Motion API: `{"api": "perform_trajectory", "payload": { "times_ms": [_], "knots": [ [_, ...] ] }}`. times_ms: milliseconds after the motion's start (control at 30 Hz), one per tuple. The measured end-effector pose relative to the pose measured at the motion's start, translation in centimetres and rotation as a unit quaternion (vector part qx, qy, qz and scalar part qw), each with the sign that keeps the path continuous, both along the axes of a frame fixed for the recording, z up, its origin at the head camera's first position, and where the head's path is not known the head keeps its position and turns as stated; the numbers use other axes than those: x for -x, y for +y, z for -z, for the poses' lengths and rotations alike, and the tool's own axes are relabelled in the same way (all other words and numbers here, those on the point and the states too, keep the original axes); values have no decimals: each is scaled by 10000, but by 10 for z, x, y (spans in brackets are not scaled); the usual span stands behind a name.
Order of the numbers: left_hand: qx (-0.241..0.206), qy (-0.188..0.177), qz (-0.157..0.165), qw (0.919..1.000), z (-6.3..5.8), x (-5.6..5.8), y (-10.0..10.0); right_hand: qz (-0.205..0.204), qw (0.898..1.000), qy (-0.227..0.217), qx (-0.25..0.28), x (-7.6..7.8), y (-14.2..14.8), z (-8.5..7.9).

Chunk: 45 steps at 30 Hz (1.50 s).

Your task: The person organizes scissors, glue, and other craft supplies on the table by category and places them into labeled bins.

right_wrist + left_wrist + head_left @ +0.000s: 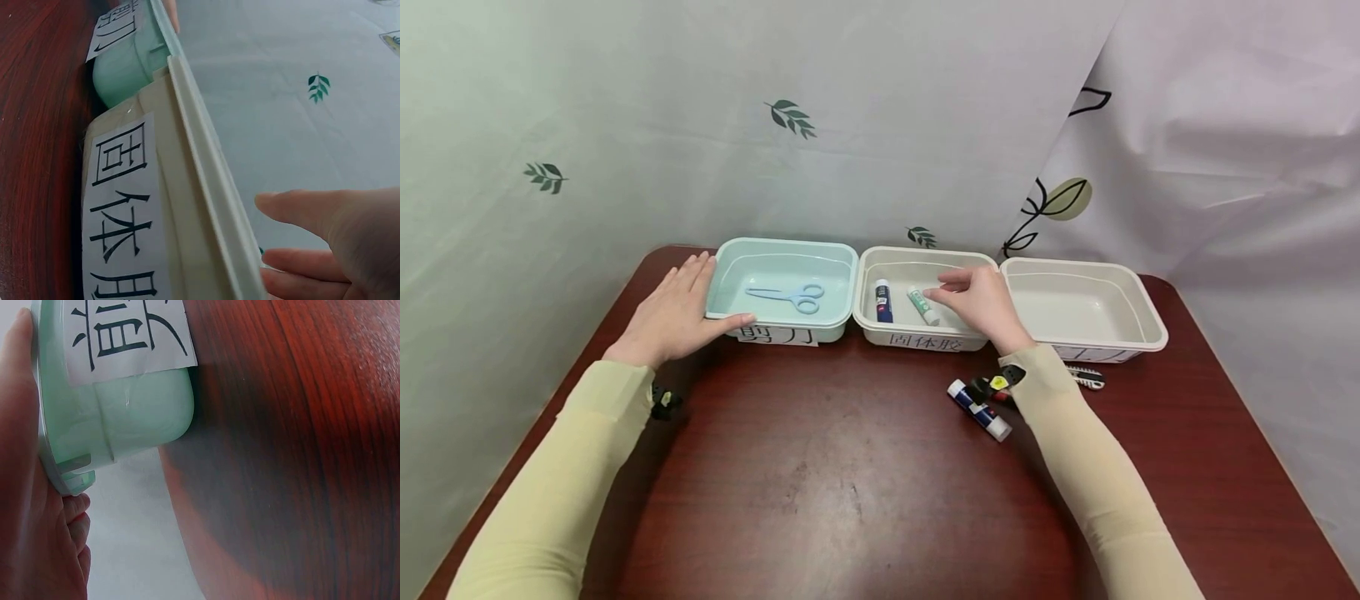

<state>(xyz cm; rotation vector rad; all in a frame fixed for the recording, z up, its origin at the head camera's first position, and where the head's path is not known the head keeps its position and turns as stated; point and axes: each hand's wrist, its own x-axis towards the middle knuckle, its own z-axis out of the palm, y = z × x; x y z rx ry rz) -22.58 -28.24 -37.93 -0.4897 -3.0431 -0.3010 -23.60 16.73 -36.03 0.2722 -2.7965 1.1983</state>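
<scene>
The green-and-white glue stick (pixel 923 306) lies slanted on the floor of the middle beige bin (pixel 880 330), to the right of a dark-blue glue stick (pixel 883 301). Your right hand (pixel 981 302) reaches over that bin's near right part, wrist above the near rim, palm turned left. Its thumb tip is right beside the green stick's far end; you cannot tell whether they touch. In the right wrist view, your thumb and fingers stand apart, with a gap between them.

Your left hand (pixel 679 310) lies on the near left corner of the teal bin (pixel 831 332): the fingers run straight and close together along its left side, pointing far, while the thumb spreads right along the near rim. Light-blue scissors (pixel 790 295) lie in that bin.

Both forearms come in from the near side, spread wide. A beige bin (pixel 1075 292) stands far right. Nearer, on the dark-red table (pixel 805 467), a white-capped blue glue stick (pixel 979 410) lies left of your right forearm, and a partly hidden utility knife (pixel 1087 378) lies right of it.
</scene>
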Motion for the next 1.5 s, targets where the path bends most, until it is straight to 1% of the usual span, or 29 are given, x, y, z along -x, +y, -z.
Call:
{"api": "perform_trajectory", "payload": {
  "times_ms": [233, 433, 600, 900, 1133, 1333, 1500],
  "knots": [
    [13, 12, -28, 10000, 1, 1, 0, -4, 9997, 106, 215, -10, 5, -10],
    [6, 16, -36, 10000, 2, 2, 0, -70, 9990, 175, 400, -20, 10, -20],
    [4, 57, -27, 10000, 2, 3, -1, -41, 9983, 187, 543, -30, 13, -27],
    [-4, 60, -33, 10000, 4, 3, -2, -132, 9984, 422, 340, -42, 20, -35],
    [2, 83, 2, 10000, 4, 2, -1, -250, 9982, 473, 279, -51, 25, -35],
    [21, 107, 19, 9999, 3, 2, -1, -405, 9977, 491, 227, -61, 28, -35],
    [11, 95, 8, 10000, 3, 2, 0, -441, 9976, 516, 149, -70, 32, -37]
  ]
}}
